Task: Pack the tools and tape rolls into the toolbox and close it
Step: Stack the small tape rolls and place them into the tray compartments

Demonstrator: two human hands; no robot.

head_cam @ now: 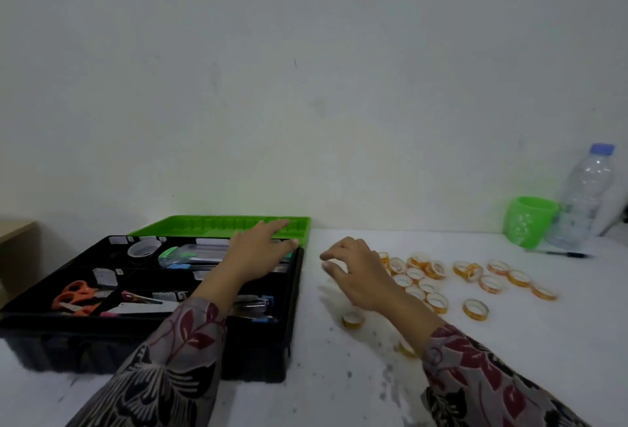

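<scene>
- The table [509,341] offers bare room between the box and the rolls, and in front of the right forearm. Its far edge meets the wall.
- The toolbox [102,348] stands open on the left with scissors [73,294] and other tools in its compartments. Its green lid [204,226] lies back behind it.
- The left hand [261,246] reaches over the box's far right corner, fingers straight and spread, holding nothing.
- The right hand [353,277] hovers just right of the box, fingers loosely curled, nothing visibly held.
- The tape rolls [436,301] lie scattered outside the box. Packing them looks like the current step. Next, each must be lifted over the box's right wall.
</scene>
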